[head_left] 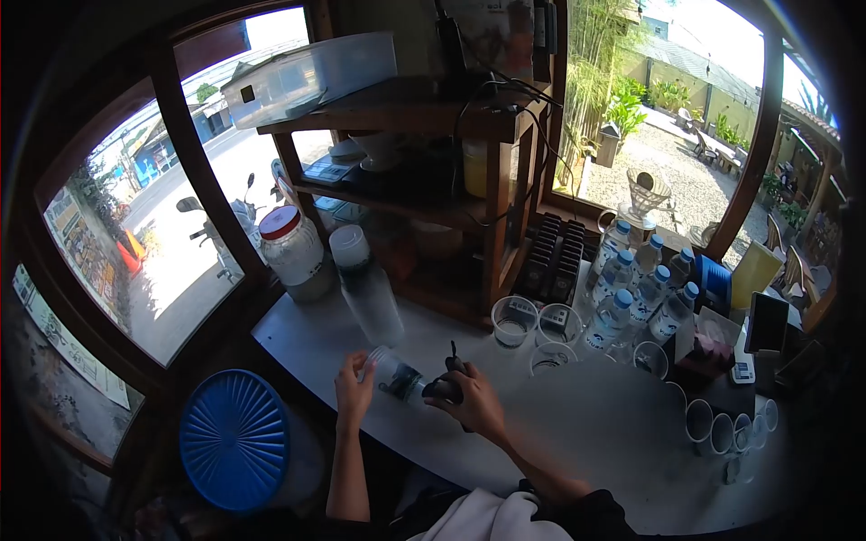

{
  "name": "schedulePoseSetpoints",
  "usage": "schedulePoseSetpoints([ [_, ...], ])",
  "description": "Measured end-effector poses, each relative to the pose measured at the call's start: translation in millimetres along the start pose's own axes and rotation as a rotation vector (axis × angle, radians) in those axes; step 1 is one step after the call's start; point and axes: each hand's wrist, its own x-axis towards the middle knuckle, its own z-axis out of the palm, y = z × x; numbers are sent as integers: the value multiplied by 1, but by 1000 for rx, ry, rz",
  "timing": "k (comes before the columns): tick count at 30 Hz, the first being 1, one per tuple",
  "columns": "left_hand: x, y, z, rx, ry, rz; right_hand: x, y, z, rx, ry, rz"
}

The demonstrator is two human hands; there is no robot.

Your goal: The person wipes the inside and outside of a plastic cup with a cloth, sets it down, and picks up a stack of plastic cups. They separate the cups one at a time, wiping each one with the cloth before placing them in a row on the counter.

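Low over the near part of the grey counter, a clear plastic cup with a dark print [397, 377] lies tilted between my hands. My left hand [355, 389] is at the cup's left end, its fingertips against the rim. In my right hand [471, 402] is a black handled tool [448, 386], held close to the cup's other end. What kind of tool it is cannot be made out. Behind the cup stands a tall stack of clear cups [372, 302], with a jar with a red lid [293, 248] to its left.
A wooden shelf [406, 117] rises behind the counter [541, 415]. Several water bottles [613, 316] and open clear cups [514, 325] stand at the right. More small glasses [722, 433] line the right edge. A blue-lidded bin [234, 439] is at the lower left.
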Motion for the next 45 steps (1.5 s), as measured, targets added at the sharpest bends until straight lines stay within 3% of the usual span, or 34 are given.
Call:
schedulePoseSetpoints([
  [2, 0, -17, 3, -153, -111, -65, -4, -1, 20, -174, -11, 5],
  [7, -10, -23, 11, -539, -192, -145, -11, 8, 33, -147, -5, 125],
  [13, -11, -4, 35, -391, -32, -32, -33, 14, 17, -92, 114, 204],
  [16, 7, -4, 45, -454, -26, 8, -50, 22, 1, -77, 117, 306],
  [19, 14, 16, 62, -352, -108, 209, -62, 24, -20, -41, 85, 378],
  [27, 55, 8, 108, -430, -39, 94, -91, 7, -83, 89, -163, 486],
  [30, 52, 17, 110, -301, 23, 185, -89, 4, -96, 192, -125, 481],
  [33, 44, 19, 121, -213, 189, 467, -81, 1, -101, 209, -81, 484],
  [36, 14, 62, 95, -172, 122, 555, -75, -3, -101, 257, -56, 533],
  [39, -9, 79, 80, -170, 259, 591, -69, 2, -95, 312, 5, 501],
  [42, -24, 76, 68, -557, -15, 212, -64, 5, -84, 406, 106, 482],
  [43, -27, 74, 67, -743, -162, 215, -62, 6, -80, 402, 116, 440],
  [45, -43, 89, 61, -792, -331, 185, -59, 7, -71, 392, 136, 356],
])
